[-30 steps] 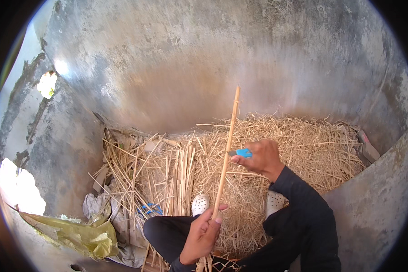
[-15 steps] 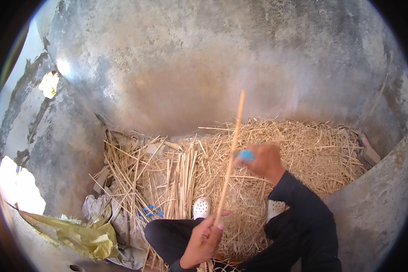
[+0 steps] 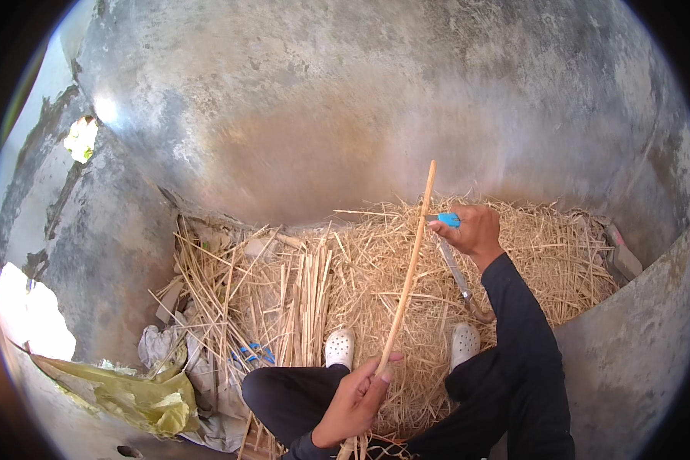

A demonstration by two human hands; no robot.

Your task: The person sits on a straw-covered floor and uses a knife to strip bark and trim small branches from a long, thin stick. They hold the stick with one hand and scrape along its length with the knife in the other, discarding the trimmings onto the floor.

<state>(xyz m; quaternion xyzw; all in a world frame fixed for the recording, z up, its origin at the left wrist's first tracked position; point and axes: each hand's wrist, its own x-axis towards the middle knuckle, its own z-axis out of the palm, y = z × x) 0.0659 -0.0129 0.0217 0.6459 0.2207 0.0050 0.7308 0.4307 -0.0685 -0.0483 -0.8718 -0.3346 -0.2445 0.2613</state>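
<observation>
My left hand [image 3: 357, 404] grips the lower end of a long, thin, pale wooden stick [image 3: 406, 295]. The stick slants up and away from me, its far tip standing in front of the concrete wall. A small blue-handled knife [image 3: 449, 220] is held in my right hand [image 3: 475, 228]. Its short dark blade meets the stick's right side near the upper end. Below my right hand, a long metal blade [image 3: 454, 268] with a brown curved handle lies on the straw-like shavings [image 3: 537, 268].
A bundle of split sticks [image 3: 303, 307] lies left of my feet, with looser strips farther left. Grey cloth and a yellow-green sheet [image 3: 123, 395] lie at the lower left. A concrete wall [image 3: 345, 115] rises behind. White clogs [image 3: 340, 349] are on my feet.
The stick's upper part and my right hand with the knife have shifted right, the hand also farther away. The long metal blade on the shavings has come into sight.
</observation>
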